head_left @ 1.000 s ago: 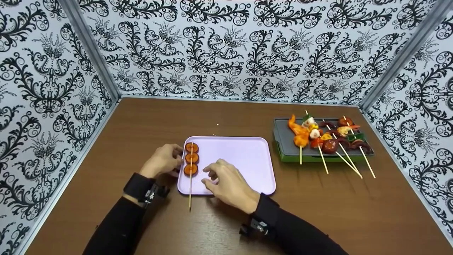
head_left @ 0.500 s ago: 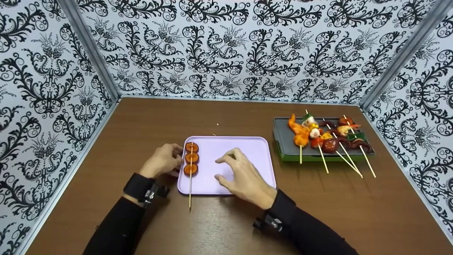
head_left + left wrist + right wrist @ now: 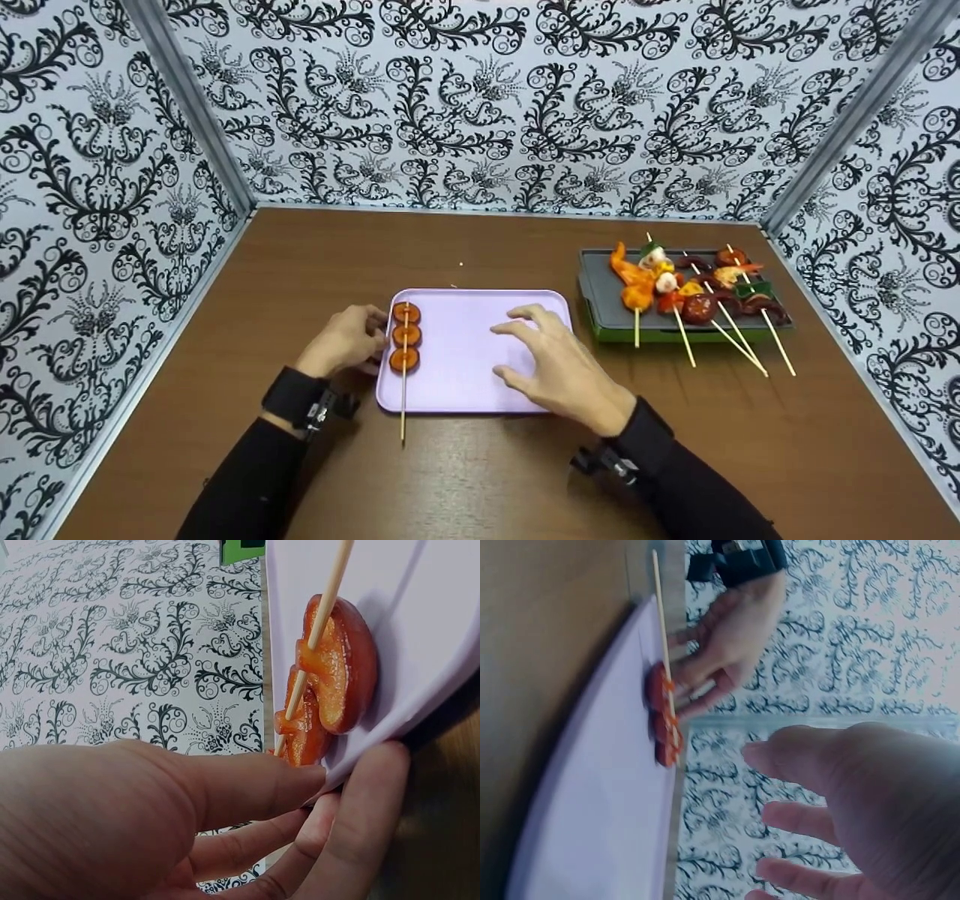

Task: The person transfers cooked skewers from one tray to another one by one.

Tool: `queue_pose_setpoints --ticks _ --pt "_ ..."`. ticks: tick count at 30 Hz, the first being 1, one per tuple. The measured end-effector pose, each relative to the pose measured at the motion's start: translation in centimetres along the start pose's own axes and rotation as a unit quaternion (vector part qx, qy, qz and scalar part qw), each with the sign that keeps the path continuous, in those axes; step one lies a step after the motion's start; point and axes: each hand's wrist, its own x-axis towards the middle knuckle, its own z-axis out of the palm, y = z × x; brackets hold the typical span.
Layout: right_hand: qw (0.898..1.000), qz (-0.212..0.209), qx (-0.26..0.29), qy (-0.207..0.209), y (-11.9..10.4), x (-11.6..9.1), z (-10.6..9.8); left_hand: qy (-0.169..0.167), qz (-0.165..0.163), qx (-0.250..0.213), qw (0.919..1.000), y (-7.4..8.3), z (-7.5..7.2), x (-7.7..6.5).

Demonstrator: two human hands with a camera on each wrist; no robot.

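Note:
A lilac tray (image 3: 480, 360) lies on the table, bearing a skewer (image 3: 406, 335) of three glossy orange-brown round slices along its left side. The stick's bare end overhangs the tray's near rim. My left hand (image 3: 346, 341) holds the tray's left rim; the left wrist view shows the thumb (image 3: 262, 784) on top, beside the slices, and fingers (image 3: 367, 810) on the outer side. Over the right part of the tray hovers my right hand (image 3: 566, 367), fingers spread and slightly bent, nothing between them. In the right wrist view, its fingers (image 3: 799, 819) are apart from the tray.
Right of the tray stands a green-sided grill with a grey top (image 3: 600, 292), bearing several food skewers (image 3: 697, 296) whose sticks overhang its front edge. Patterned panels (image 3: 480, 105) wall in the brown wooden table (image 3: 337, 247) at the back and sides.
My right hand has moved rightwards, away from the skewer of round slices, and its fingers have spread wider. My left hand, the tray and the skewer have stayed in place.

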Motion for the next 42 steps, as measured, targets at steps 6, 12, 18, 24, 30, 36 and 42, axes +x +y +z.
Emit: queue_pose_setpoints --ticks 6,12,18,24,30,36,42 --pt "0.999 0.03 -0.03 0.007 1.3 -0.9 -1.8 0.0 -0.003 -0.003 1.0 0.2 0.1 -0.2" --pt "0.996 0.072 -0.051 0.018 2.7 -2.1 -3.3 0.0 -0.003 -0.007 1.0 0.2 0.0 -0.2" --pt "0.989 0.124 -0.064 0.039 4.2 -3.0 -4.8 0.0 0.0 -0.007 1.0 0.2 0.0 -0.1" --pt "0.983 0.166 -0.067 0.047 5.4 -3.6 -6.0 0.002 -0.003 -0.007 1.0 0.2 0.0 -0.2" --pt "0.977 0.188 -0.087 0.053 6.1 -4.0 -6.9 -0.002 -0.005 -0.009 0.9999 0.0 0.1 -0.2" --pt "0.974 0.197 -0.091 0.064 6.7 -4.2 -7.2 0.0 0.007 -0.009 0.9999 -0.1 0.0 -0.1" --pt "0.969 0.213 -0.101 0.067 7.0 -4.1 -7.1 0.0 0.008 -0.014 0.9999 -0.1 0.0 0.0"
